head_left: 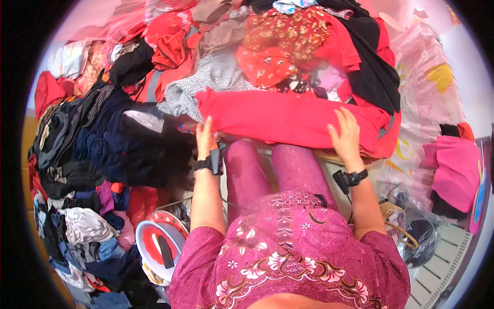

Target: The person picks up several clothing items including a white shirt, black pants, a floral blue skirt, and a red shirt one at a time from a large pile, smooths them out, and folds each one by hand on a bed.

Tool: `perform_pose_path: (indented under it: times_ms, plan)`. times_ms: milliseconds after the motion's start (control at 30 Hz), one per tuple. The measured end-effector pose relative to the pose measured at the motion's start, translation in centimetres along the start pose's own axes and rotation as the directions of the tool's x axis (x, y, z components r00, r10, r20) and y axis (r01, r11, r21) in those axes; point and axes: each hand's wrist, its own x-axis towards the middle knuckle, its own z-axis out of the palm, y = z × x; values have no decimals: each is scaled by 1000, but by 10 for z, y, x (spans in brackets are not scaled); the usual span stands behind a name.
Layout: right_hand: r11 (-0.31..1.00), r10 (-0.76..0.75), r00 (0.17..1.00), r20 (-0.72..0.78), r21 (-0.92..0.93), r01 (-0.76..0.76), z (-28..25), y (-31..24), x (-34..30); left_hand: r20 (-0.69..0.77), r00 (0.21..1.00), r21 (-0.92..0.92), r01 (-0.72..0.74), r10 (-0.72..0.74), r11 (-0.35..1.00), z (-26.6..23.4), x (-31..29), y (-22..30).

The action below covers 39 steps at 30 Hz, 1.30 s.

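Note:
A long red garment (288,116) lies flattened into a wide band across the heap in front of my knees. My left hand (204,140) is at the left end of this garment, fingers stretched upward along its edge. Over the right part of the cloth, my right hand (346,133) is spread, thumb apart from the fingers. Neither hand grips the cloth. Just beyond the band lie a grey-and-white patterned garment (208,80) and a red floral cloth (283,33). A black garment (378,82) hangs down the heap's right side.
Dark clothes (149,154) are piled at my left, with mixed clothes (85,224) nearer. A pale basin (177,252) holding red and black things stands by my left elbow. At right are a pink folded cloth (455,167), a clear plastic bag (419,234) and a heart-printed sheet (424,103).

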Motion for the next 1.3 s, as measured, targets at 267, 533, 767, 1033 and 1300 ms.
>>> perform_pose_path:
  times_ms: [267,533,767,1033,1300]
  plan:
    - [986,-30,990,141,-160,53,52,17,-13,273,658,678,-649,701,346,36,10,54]
    - [984,-33,993,118,-170,52,55,21,-11,481,846,870,-427,229,-248,56,33,82]
    - [992,-28,993,112,-119,41,51,21,-11,565,786,823,-514,251,-241,52,13,103]
    - [998,-26,997,70,-62,31,50,27,-13,451,873,877,-395,-186,275,91,-46,141]
    - [967,83,996,19,241,-85,42,41,-19,804,480,350,96,-352,932,176,-110,71]
